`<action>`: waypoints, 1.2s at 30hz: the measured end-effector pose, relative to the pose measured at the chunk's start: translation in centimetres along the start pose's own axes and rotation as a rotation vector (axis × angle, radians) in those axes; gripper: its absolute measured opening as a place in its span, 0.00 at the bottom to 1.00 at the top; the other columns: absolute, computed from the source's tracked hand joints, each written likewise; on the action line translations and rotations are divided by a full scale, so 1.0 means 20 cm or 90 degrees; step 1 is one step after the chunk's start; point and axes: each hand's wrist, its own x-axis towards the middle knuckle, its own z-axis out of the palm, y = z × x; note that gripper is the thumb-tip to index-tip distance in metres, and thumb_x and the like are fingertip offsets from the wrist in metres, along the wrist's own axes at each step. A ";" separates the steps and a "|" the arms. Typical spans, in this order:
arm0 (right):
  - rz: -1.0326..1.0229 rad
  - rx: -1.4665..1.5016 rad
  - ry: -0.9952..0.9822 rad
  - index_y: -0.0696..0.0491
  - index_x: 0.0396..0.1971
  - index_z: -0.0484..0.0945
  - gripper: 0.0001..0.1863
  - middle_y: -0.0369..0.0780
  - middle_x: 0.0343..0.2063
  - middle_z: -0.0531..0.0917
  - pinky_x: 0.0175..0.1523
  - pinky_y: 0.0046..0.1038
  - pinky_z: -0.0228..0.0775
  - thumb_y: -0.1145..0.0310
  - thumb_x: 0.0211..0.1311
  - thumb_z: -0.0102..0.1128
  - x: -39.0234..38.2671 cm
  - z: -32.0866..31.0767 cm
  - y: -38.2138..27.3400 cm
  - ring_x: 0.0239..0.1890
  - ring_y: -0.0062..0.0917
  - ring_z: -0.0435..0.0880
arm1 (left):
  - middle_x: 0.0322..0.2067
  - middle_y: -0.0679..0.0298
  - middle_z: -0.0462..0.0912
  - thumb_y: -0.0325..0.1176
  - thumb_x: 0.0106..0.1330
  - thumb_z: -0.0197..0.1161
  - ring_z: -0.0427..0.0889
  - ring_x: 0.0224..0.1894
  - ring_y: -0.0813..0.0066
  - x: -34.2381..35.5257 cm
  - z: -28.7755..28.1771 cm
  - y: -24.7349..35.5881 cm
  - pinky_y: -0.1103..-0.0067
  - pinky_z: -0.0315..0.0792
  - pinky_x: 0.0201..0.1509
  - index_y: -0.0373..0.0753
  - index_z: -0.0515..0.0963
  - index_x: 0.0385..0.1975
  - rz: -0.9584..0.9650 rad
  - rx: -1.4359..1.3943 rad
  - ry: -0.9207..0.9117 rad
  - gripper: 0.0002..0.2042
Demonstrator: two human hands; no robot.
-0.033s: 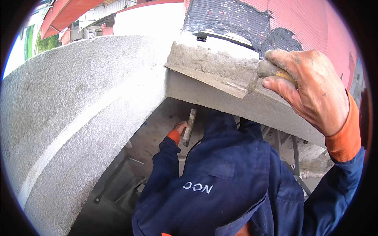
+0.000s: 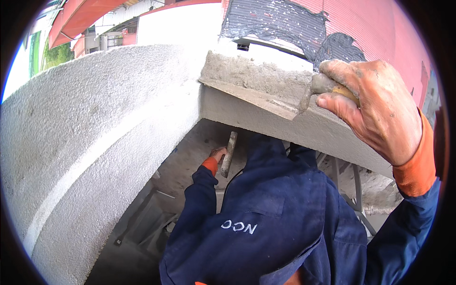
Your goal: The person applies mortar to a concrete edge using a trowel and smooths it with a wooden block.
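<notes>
My right hand point(image 2: 375, 107) is closed around the handle of a trowel point(image 2: 254, 99), its fingers and thumb smeared with mortar. The trowel's thin blade lies along the top edge of a concrete ledge point(image 2: 285, 134), its point toward the inner corner with the side wall. Rough grey mortar point(image 2: 256, 71) covers the strip behind the blade. Lower down, beneath the ledge, my left hand point(image 2: 218, 154) grips a mortar-crusted plastering float point(image 2: 229, 154), seen almost edge-on. Its fingers are partly hidden behind the float, which is held apart from the wall.
A thick rough-plastered wall point(image 2: 95, 118) runs along the left and meets the ledge at a corner. Behind the ledge stands a pink corrugated wall point(image 2: 375, 33) with a dark patched sheet point(image 2: 275, 23). Grey metal struts point(image 2: 356, 187) stand below at the right.
</notes>
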 end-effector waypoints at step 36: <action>0.146 -0.054 -0.016 0.54 0.45 0.83 0.24 0.44 0.41 0.84 0.50 0.34 0.75 0.54 0.51 0.72 -0.27 0.01 0.17 0.44 0.36 0.80 | 0.38 0.61 0.81 0.48 0.49 0.63 0.77 0.37 0.65 -0.51 0.05 0.33 0.69 0.71 0.44 0.41 0.80 0.41 -0.019 0.034 0.113 0.22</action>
